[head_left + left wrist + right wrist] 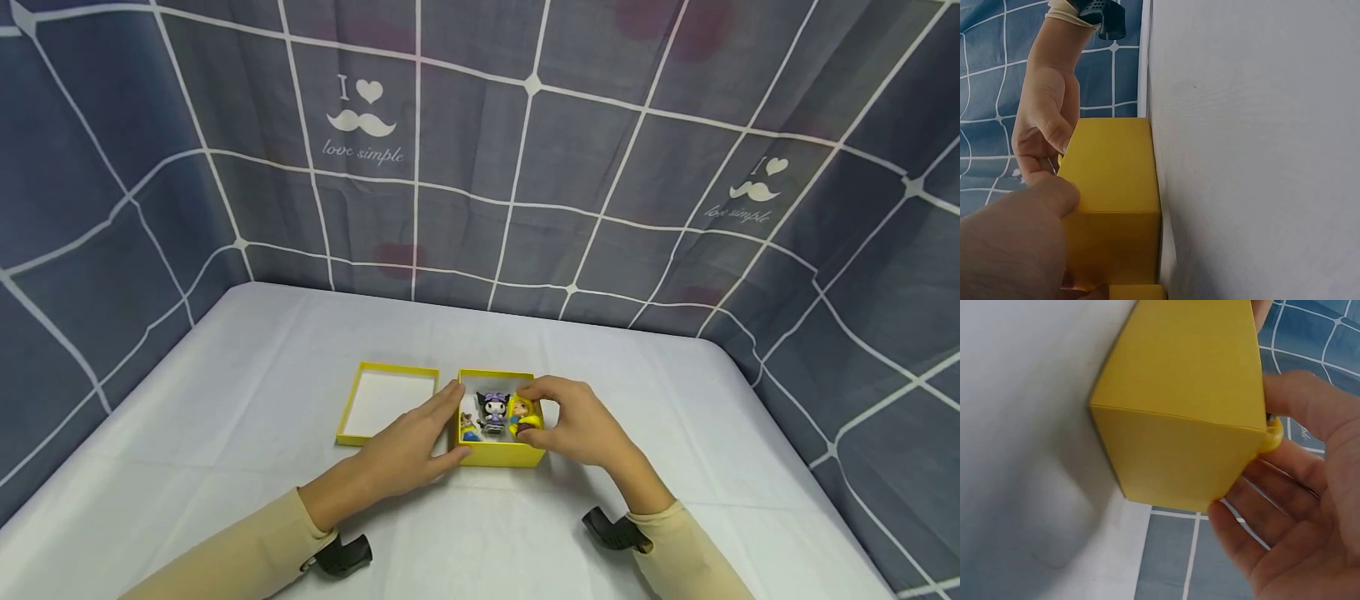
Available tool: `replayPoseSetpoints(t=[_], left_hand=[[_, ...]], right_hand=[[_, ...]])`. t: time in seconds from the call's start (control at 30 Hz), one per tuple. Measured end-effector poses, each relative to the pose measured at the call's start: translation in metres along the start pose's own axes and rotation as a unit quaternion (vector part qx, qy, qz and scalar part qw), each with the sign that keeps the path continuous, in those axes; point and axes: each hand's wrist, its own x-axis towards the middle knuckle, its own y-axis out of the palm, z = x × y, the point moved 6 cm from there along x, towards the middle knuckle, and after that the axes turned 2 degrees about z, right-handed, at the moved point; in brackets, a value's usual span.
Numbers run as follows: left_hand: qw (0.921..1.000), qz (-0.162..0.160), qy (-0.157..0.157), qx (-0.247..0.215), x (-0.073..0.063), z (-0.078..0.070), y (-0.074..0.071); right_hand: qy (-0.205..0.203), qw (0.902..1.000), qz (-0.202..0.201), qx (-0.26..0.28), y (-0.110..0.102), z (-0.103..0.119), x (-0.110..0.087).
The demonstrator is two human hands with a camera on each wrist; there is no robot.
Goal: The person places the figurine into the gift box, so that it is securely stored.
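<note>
An uncovered yellow box (501, 454) stands in the middle of the white table. Inside are a black-and-purple figurine (493, 413), a small figurine with blue at its base (469, 428) and a yellow-haired figurine (522, 415) at the right end. My right hand (581, 421) pinches the yellow-haired figurine between thumb and fingers; in the right wrist view its yellow edge (1270, 437) rises past the box rim. With fingers extended, my left hand (408, 442) rests along the box's left side, thumb at the near corner. The left fingertips are mostly hidden in the left wrist view.
Left of the box lies a yellow-rimmed lid (386, 402), white inside facing up, partly behind my left hand. A grey grid-patterned curtain (465, 167) encloses the table's back and sides. Black wrist devices (345, 557) hang under both beige sleeves.
</note>
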Motion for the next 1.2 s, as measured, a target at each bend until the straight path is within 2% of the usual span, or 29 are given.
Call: replayPoseSetpoints(t=[0.17,0.33,0.53,0.77,1.1,1.2], left_hand=[[1.0,0.001,-0.001,0.0,0.0,-0.001,0.0],[1.0,0.004,-0.005,0.001,0.0,0.0,0.0],[1.0,-0.001,0.0,-0.004,0.0,-0.001,0.0],[1.0,-0.002,0.005,0.0,0.001,-0.001,-0.001],[1.0,-0.005,0.007,-0.004,0.001,-0.001,0.0],[1.0,-0.005,0.006,-0.004,0.001,-0.001,0.0]], right_hand=[[-0.022,0.9992,0.032,0.001,0.001,0.002,0.006],[-0.01,0.9977,0.066,-0.007,0.007,0.003,0.013],[-0.002,0.9941,0.085,-0.067,0.011,0.006,0.019],[-0.034,0.9811,0.101,-0.162,0.012,0.012,0.027],[-0.03,0.9612,0.146,-0.232,0.024,0.009,0.033],[-0.027,0.9599,0.153,-0.233,0.026,0.009,0.033]])
